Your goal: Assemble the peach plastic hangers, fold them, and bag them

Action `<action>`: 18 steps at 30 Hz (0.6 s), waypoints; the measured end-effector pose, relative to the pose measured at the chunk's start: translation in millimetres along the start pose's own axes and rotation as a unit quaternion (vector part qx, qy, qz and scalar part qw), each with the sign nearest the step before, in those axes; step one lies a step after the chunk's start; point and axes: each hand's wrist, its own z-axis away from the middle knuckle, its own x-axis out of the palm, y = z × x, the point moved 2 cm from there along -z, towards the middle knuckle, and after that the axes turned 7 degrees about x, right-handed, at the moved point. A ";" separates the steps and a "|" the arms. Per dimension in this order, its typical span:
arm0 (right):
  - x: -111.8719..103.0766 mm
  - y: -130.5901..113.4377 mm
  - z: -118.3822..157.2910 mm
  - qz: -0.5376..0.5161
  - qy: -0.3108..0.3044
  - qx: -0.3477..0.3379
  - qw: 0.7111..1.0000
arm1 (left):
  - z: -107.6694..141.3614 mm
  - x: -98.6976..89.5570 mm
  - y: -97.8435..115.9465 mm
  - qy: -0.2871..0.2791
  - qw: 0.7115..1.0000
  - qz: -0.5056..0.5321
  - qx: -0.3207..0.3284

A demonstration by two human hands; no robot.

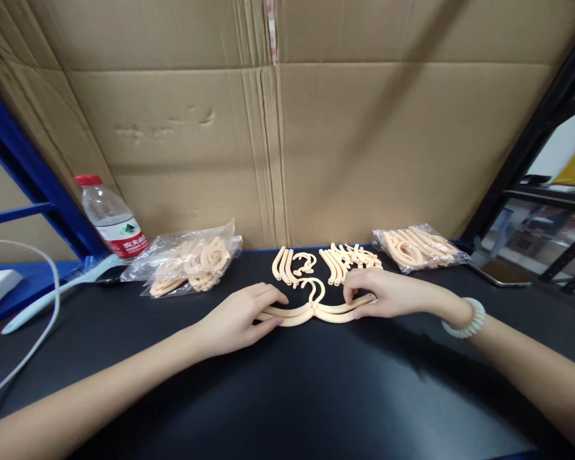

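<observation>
A beige plastic clothes hanger (313, 309) lies on the black tabletop, its curved hook parts pointing away from me and paired curved arms reaching to both sides. My left hand (242, 317) grips the left pair of arms between thumb and fingers, covering their outer end. On the other side, my right hand (381, 292) pinches the right pair near the tip with thumb and bent fingers. Just behind the hanger lie loose curved hanger arms (283, 265), a few loose hooks (305, 263), and a second row of arms (333, 266) beside a heap of small beige parts (359, 255).
Clear plastic bags of beige parts lie at left (191, 262) and right (419, 248). A red-capped bottle (112, 220) stands behind the left bag, near a pale-handled tool (62, 291) and a white cable (55, 306). At right lies a phone (501, 275). Cardboard (364, 140) walls the back.
</observation>
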 end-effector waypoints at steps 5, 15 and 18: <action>-12.0 3.7 -22.7 0.027 0.113 0.020 0.993 | -24.2 -10.0 -30.7 0.030 0.993 -0.043 -0.103; 10.0 15.9 -110.1 0.098 0.104 0.029 0.989 | -82.7 -9.0 -77.3 -0.012 0.964 -0.073 -0.255; 14.9 18.0 -113.8 0.101 0.088 0.021 0.991 | -81.9 -8.8 -76.7 -0.016 0.963 -0.061 -0.263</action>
